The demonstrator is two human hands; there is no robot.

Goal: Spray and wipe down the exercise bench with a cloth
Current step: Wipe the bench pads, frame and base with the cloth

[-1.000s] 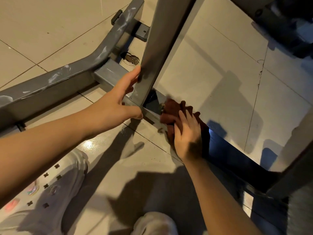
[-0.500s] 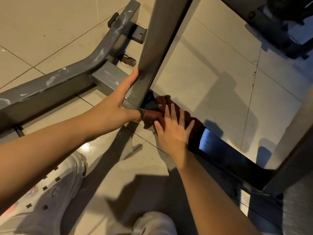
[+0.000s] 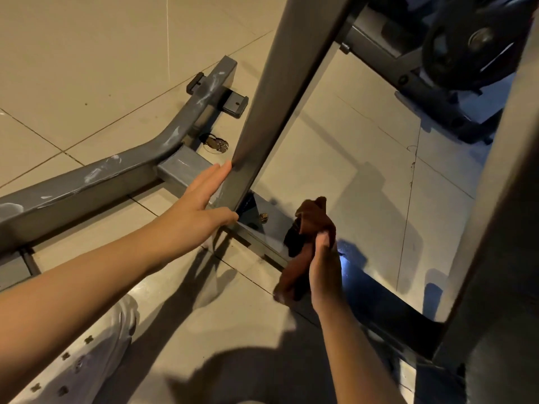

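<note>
Seen from the head camera: a person's right hand (image 3: 322, 275) is gripping a bunched brown cloth (image 3: 313, 225) against the low grey metal floor rail (image 3: 253, 233) of the exercise bench, beside its slanted grey steel upright (image 3: 271, 106), which the left hand (image 3: 201, 208) is bracing, fingers straight (no spray bottle or container in sight). Wiping looks unfinished; pale smears are lingering on the curved grey base tube (image 3: 96, 176) beyond the upright.

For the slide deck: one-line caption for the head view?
Left hand braces the upright post while right hand grips brown cloth on the base rail.

The cloth (image 3: 313, 225) was dark reddish-brown, the bench frame (image 3: 271, 97) grey with whitish smears, the floor tiles (image 3: 87, 53) beige
</note>
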